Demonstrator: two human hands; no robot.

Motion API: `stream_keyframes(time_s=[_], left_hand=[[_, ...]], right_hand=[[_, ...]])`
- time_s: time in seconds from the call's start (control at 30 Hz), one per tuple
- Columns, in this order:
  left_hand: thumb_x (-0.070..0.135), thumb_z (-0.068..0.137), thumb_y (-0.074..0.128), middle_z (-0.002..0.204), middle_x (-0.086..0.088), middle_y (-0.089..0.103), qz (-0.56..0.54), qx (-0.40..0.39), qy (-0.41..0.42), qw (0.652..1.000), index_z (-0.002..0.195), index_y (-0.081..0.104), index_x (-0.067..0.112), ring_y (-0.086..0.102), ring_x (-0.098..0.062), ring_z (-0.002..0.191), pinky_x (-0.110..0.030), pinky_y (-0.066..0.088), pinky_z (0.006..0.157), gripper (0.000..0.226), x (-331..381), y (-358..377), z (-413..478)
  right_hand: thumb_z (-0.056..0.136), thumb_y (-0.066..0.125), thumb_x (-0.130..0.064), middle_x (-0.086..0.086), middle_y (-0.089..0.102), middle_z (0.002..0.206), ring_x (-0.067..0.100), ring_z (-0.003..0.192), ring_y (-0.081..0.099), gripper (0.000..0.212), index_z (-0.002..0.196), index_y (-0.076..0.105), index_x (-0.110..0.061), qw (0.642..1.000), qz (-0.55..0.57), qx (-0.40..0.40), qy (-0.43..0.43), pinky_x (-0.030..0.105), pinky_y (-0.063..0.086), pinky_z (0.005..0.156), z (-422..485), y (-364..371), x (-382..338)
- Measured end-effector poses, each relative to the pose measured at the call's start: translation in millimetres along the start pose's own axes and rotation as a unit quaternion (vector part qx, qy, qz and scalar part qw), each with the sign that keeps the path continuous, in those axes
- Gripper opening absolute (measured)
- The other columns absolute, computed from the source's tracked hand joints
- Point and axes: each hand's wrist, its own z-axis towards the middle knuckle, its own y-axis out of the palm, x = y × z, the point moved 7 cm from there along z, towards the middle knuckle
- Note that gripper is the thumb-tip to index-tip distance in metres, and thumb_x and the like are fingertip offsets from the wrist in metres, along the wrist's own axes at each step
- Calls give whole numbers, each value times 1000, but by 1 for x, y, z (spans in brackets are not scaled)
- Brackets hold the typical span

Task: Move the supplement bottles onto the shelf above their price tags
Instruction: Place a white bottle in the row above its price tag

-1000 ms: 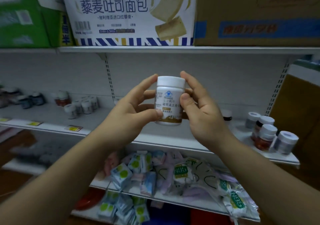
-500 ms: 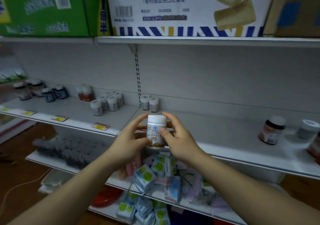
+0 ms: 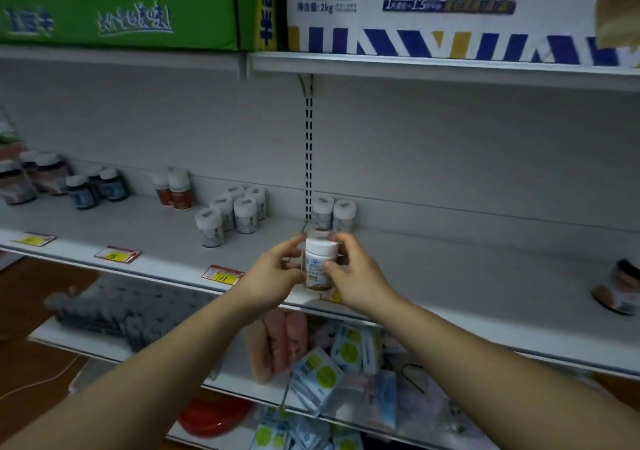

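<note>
Head view — bottle [image 3: 319, 265] upright, pinched between both hands [image 3: 277, 275] [image 3: 358, 276].

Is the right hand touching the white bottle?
Touching. Head view: the thumb of the right hand lies on the label of the white bottle, fingers round its cap.

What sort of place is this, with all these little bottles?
Probably a small shop or pharmacy: long white metal shelves carry yellow-and-red price tags on the front edge, small white-capped supplement bottles stand in groups, and printed cardboard stock cartons sit above.
</note>
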Motion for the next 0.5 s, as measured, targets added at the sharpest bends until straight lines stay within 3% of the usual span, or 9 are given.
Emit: stream_keyframes(time_s=[0.03, 0.17, 0.23, 0.3, 0.37, 0.5], left_hand=[[-7, 84, 51, 122, -7, 52, 8, -4, -10, 1000, 137, 41, 27, 55, -16, 96, -22, 46, 78, 63, -5, -1, 11], [-6, 85, 50, 123, -10, 53, 24, -28, -42, 998, 139, 39, 21, 56, -22, 102, -22, 45, 73, 61, -28, -1, 57], [-8, 85, 50, 122, -12, 54, 15, -27, -59, 998, 137, 40, 17, 56, -23, 98, -21, 46, 67, 58, -39, -2, 79], [-5, 87, 50, 124, -11, 54, 20, -37, -78, 996, 136, 40, 17, 56, -22, 100, -25, 47, 73, 55, -50, -1, 97], [-1, 88, 50, 122, -4, 52, 26, -60, -91, 994, 136, 38, 21, 57, -18, 102, -26, 47, 79, 55, -59, 0, 112], [-2, 86, 51, 125, -1, 52, 23, -87, -89, 992, 132, 39, 25, 57, -10, 100, -23, 46, 75, 54, -68, -6, 139]], right_hand=[[94, 51, -13, -4, 53, 115, 4, 86, 56, 39, 128, 42, -27, 1000, -11, 2, 5, 11, 47, 60, 10, 2, 5], [93, 50, -14, 2, 52, 121, 20, 103, 57, 31, 122, 46, -23, 998, -50, 26, -3, 38, 51, 87, 49, 9, 32], [93, 50, -15, -1, 50, 123, 17, 108, 52, 29, 122, 47, -21, 997, -75, 23, -3, 38, 48, 93, 69, 13, 46], [94, 49, -16, -2, 50, 125, 17, 111, 52, 30, 122, 47, -23, 996, -86, 17, 8, 39, 47, 95, 86, 16, 62], [93, 48, -13, 0, 53, 124, 19, 111, 54, 28, 119, 47, -24, 996, -88, 13, -2, 40, 48, 94, 100, 20, 73], [95, 47, -13, -2, 55, 116, 17, 104, 56, 25, 118, 47, -23, 996, -82, 23, -14, 40, 50, 90, 117, 25, 79]])
